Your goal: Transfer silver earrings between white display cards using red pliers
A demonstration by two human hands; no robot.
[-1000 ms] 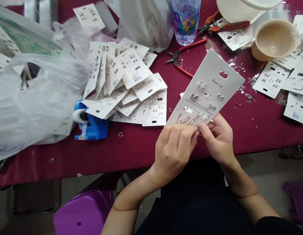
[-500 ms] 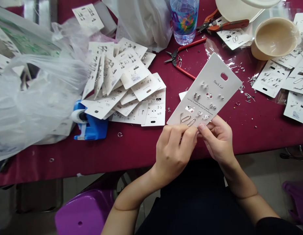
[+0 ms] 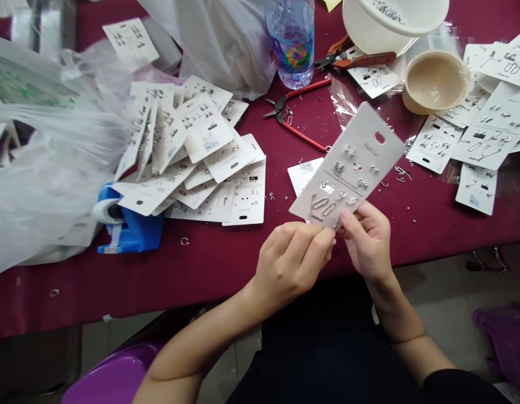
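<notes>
A white earring card (image 3: 360,151) is held up at a slant over the table's front edge. Several pairs of small silver studs and paperclip-shaped earrings are fixed on it. My right hand (image 3: 370,238) grips the card's lower right corner, thumb on the front and fingers behind. At the bottom edge my left hand (image 3: 295,255) is closed, its fingertips pinched against the card; whether a small piece is between them is hidden. Partly behind the held card lies another white card (image 3: 302,174) on the table.
Left of my hands lie a heap of earring cards (image 3: 209,126), a blue tape dispenser (image 3: 142,230) and a plastic bag (image 3: 45,191). Beyond are red-handled pliers (image 3: 304,129), a water bottle (image 3: 291,47), a beige bowl (image 3: 436,84) and a white bowl (image 3: 394,28). More cards (image 3: 491,123) lie right.
My left hand has slid down a little, uncovering the print at the card's lower edge. The right hand still holds the card. The view has shifted, showing more of the right side.
</notes>
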